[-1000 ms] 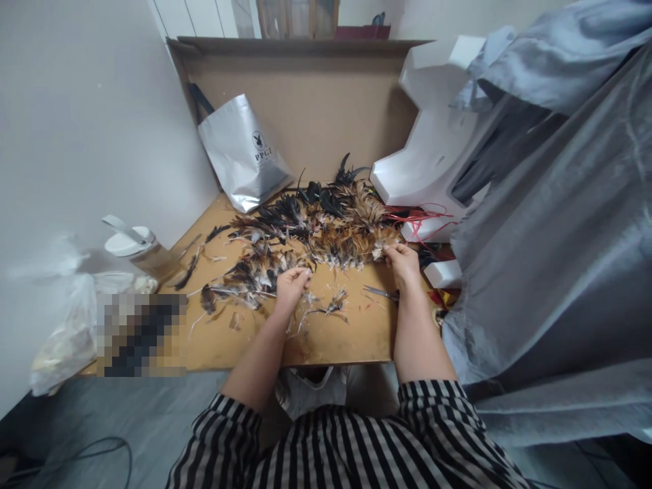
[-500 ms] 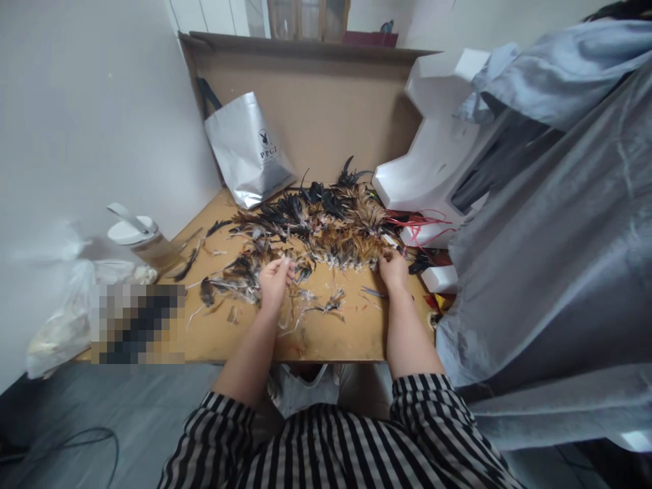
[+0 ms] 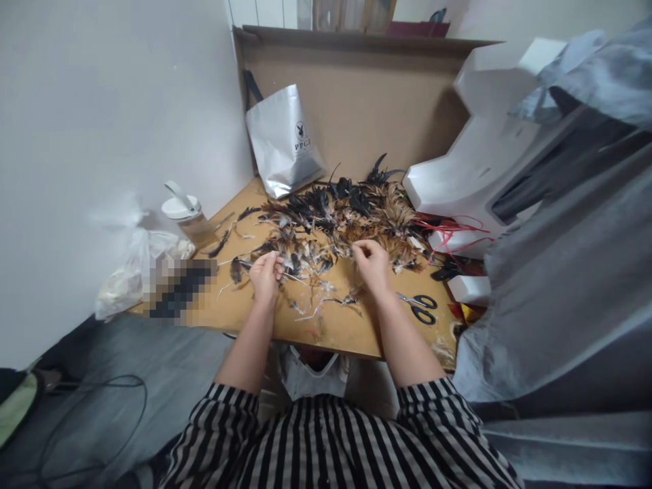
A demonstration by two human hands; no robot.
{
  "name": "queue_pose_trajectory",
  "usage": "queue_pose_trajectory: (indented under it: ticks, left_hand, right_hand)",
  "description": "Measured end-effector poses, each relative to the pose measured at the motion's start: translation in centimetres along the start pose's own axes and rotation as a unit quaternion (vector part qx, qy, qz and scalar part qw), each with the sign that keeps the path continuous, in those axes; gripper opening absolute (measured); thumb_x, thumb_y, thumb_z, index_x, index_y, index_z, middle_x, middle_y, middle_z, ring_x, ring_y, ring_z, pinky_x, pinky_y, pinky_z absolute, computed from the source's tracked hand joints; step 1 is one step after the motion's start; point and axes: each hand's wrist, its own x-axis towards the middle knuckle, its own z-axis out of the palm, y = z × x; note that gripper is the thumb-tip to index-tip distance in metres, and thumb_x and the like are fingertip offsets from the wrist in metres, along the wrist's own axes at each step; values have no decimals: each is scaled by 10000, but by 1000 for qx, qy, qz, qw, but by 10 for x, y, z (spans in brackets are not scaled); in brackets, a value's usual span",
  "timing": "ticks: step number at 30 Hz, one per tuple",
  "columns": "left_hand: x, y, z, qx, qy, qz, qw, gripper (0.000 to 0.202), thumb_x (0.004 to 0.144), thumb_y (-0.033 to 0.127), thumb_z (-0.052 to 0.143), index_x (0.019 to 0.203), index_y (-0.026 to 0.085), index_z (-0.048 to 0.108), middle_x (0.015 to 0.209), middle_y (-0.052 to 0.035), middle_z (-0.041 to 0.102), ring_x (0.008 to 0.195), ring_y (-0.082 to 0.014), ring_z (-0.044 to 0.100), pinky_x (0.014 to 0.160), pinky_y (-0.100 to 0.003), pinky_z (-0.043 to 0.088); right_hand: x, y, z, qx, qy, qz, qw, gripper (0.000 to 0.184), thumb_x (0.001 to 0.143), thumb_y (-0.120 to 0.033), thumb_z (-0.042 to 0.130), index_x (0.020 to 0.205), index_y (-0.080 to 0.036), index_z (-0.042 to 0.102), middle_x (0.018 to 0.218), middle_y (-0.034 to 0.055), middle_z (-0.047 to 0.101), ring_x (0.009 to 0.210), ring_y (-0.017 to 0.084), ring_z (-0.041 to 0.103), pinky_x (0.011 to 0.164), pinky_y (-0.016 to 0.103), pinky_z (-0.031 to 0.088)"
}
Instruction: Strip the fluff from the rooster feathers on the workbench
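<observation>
A heap of black, brown and tan feathers (image 3: 346, 217) covers the back half of a small wooden table (image 3: 336, 333). My left hand (image 3: 265, 275) is curled closed at the heap's near left edge, pinching feathers. My right hand (image 3: 371, 263) is also closed, fingers pinched on feathers at the heap's near edge. Loose feather scraps (image 3: 316, 309) lie between my wrists. Black-handled scissors (image 3: 422, 307) rest on the table just right of my right forearm, untouched.
A silver bag (image 3: 282, 139) leans on a cardboard sheet (image 3: 367, 102) at the back. White foam blocks (image 3: 473, 170) and red strings (image 3: 453, 227) sit right. A lidded cup (image 3: 186, 214) and plastic bag (image 3: 127, 272) stand left. Grey cloth (image 3: 570, 272) hangs right.
My right hand has moved left from the heap's right end toward the middle, uncovering the scissors. My left hand stays at the heap's left edge. The camera has swung left.
</observation>
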Motion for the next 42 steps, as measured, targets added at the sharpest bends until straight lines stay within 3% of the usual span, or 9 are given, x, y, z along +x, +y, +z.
queue_pose_trajectory:
  ticks: [5,8,15,20,23,27,32,38,42]
  left_hand:
    - [-2,-2,1,36,-3,-10,999,263,670,357,595,774,115,585,582,-6,576,362,-27,402,323,-151,237]
    - [-2,-3,1,56,-17,-14,998,266,677,368,586,764,117,587,579,-10,576,358,-27,392,319,-153,227]
    - [-4,-6,2,65,-58,-30,996,264,686,376,579,771,126,593,599,-16,587,373,-29,405,321,-150,225]
    - [-7,-4,4,62,-96,-52,992,260,681,363,588,769,118,598,607,-28,587,387,-35,420,332,-151,241]
    - [-8,-4,5,60,-106,-61,991,255,675,351,596,771,115,603,614,-33,590,397,-37,427,343,-154,250]
    - [-8,-4,6,45,-104,-81,990,247,640,326,631,771,119,607,633,-34,600,414,-37,435,362,-157,270]
    - [-7,-6,7,52,-126,-107,985,274,631,308,646,827,119,621,729,-55,626,447,-33,455,397,-161,325]
    - [-9,-7,5,52,-156,-113,980,293,646,318,636,863,122,620,790,-66,626,510,-52,511,428,-162,366]
    - [-9,-6,5,57,-158,-126,978,315,652,349,624,861,114,609,757,-70,626,503,-61,520,429,-167,373]
  right_hand:
    - [1,-25,50,-18,-194,19,981,190,713,-291,475,691,-185,631,703,9,630,654,122,541,616,210,374]
    - [6,-30,65,-102,-260,59,958,209,713,-292,469,671,-184,643,693,22,640,658,132,555,600,208,363]
    - [8,-30,84,-259,-299,116,911,252,723,-346,479,820,-192,654,881,99,648,839,199,581,695,250,392]
    - [5,-22,92,-270,-271,124,916,228,716,-294,481,791,-167,654,855,132,648,806,209,591,679,267,403]
    - [5,-15,91,-195,-234,125,944,181,690,-265,499,701,-168,651,760,107,650,725,186,585,641,259,394]
    - [6,-8,90,45,-196,161,966,186,645,-308,529,665,-154,632,675,34,628,629,130,544,598,228,387]
    - [3,-16,92,287,-216,223,906,283,573,-392,614,689,-133,617,548,-6,565,501,87,457,506,210,356]
    - [-5,-29,94,372,-269,251,852,305,551,-421,657,680,-152,593,430,-62,443,377,42,316,390,188,236]
    - [-6,-27,97,415,-273,278,822,310,555,-420,663,690,-158,571,432,-65,446,365,37,321,371,180,222]
